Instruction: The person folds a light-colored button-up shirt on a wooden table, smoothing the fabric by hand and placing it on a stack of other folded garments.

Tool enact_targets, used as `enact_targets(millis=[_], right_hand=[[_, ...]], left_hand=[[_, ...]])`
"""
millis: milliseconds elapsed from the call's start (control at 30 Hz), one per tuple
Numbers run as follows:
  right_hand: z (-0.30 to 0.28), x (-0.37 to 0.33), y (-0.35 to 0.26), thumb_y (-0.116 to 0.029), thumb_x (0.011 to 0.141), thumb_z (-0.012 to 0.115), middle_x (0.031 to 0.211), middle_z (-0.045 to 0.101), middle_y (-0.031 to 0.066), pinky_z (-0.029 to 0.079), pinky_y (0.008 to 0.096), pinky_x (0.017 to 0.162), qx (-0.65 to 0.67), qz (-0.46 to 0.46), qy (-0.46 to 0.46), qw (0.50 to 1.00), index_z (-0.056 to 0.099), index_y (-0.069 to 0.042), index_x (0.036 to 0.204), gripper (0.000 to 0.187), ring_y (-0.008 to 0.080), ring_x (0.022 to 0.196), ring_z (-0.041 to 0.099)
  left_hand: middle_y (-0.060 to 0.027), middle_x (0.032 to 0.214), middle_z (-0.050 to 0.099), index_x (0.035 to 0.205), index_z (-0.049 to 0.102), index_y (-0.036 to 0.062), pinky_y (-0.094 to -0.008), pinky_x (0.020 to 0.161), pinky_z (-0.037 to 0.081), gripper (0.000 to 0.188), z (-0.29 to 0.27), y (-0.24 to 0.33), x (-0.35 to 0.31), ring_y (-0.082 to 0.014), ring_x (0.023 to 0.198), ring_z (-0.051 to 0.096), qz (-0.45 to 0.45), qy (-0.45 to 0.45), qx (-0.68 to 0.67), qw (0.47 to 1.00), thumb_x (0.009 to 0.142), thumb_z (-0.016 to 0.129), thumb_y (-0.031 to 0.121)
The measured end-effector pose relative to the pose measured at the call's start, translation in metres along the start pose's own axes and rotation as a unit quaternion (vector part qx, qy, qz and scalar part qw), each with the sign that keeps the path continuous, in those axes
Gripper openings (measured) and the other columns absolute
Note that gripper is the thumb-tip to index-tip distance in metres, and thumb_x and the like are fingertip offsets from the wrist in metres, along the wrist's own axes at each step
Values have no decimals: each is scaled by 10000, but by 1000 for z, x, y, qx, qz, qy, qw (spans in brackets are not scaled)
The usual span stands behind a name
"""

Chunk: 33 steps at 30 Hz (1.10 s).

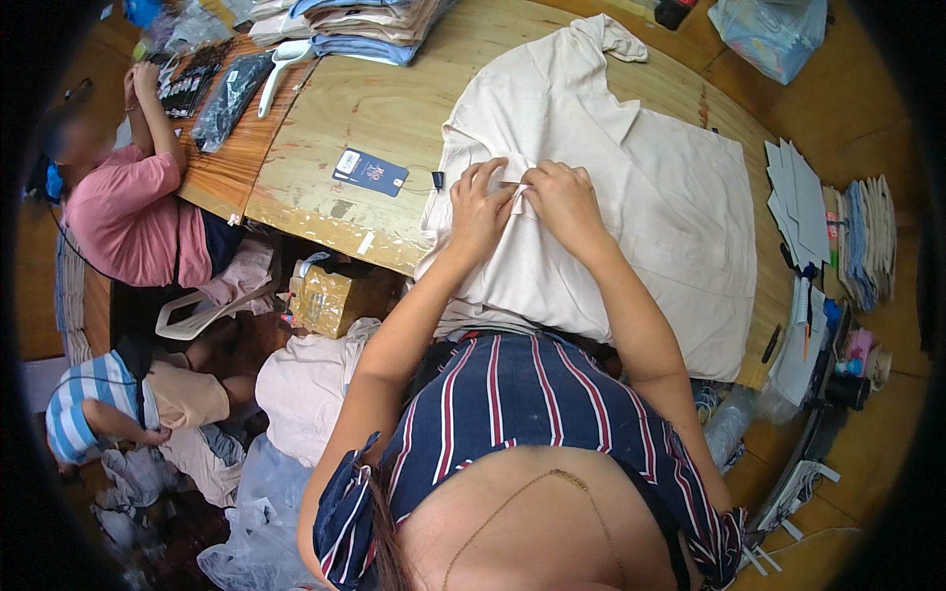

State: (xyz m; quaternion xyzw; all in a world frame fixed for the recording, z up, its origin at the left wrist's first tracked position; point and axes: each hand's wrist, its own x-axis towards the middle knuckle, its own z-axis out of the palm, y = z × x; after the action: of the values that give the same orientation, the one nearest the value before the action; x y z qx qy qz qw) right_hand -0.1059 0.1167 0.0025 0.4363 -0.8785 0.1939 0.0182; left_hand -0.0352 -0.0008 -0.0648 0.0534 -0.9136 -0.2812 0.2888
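Observation:
A cream shirt (pixel 670 227) lies spread over the wooden table in front of me, one sleeve pointing to the far side. My left hand (pixel 479 212) pinches its fabric near the left part, fingers bent and thumb pressed in. Close beside it, my right hand (pixel 566 202) also grips a fold of the shirt between thumb and fingertips. A small, thin dark line shows between the two hands; what it is I cannot make out. Left of my left hand lie a small black clip-like piece (pixel 438 180) and a navy hang tag (pixel 371 172) with a white label.
Folded garments (pixel 370 30) are stacked at the table's far left, near a white-handled tool (pixel 284 74) and a packet (pixel 230 98). A person in pink (pixel 138 212) sits at left; another person in stripes (pixel 94 399) is below. White cards (pixel 798 202) and folded cloth (pixel 865 241) line the right.

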Motion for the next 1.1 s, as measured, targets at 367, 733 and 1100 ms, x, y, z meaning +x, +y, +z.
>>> enact_targets(millis=[367, 733, 1100], right_hand=[[-10, -12, 12, -48, 666, 627, 725, 584, 105, 427, 303, 598, 268, 81, 83, 956, 585, -28, 820, 161, 198, 638, 556], [0, -11, 5, -63, 641, 673, 670, 590, 88, 439, 250, 584, 347, 158, 99, 919, 609, 8, 773, 164, 138, 591, 536], [7, -27, 44, -79, 660, 651, 825, 585, 113, 434, 288, 685, 326, 131, 68, 934, 586, -7, 865, 227, 200, 743, 546]], left_hand=[[-67, 796, 603, 767, 628, -12, -239, 709, 413, 96, -52, -18, 38, -132, 759, 551, -80, -126, -261, 954, 681, 638, 30], [-41, 699, 587, 784, 612, -8, -190, 618, 416, 177, -72, -33, 40, -89, 653, 527, -273, -116, -414, 860, 625, 690, 6], [-34, 673, 577, 730, 568, -4, -230, 587, 421, 128, -67, -47, 52, -92, 633, 524, -167, -189, -179, 951, 644, 657, 29]])
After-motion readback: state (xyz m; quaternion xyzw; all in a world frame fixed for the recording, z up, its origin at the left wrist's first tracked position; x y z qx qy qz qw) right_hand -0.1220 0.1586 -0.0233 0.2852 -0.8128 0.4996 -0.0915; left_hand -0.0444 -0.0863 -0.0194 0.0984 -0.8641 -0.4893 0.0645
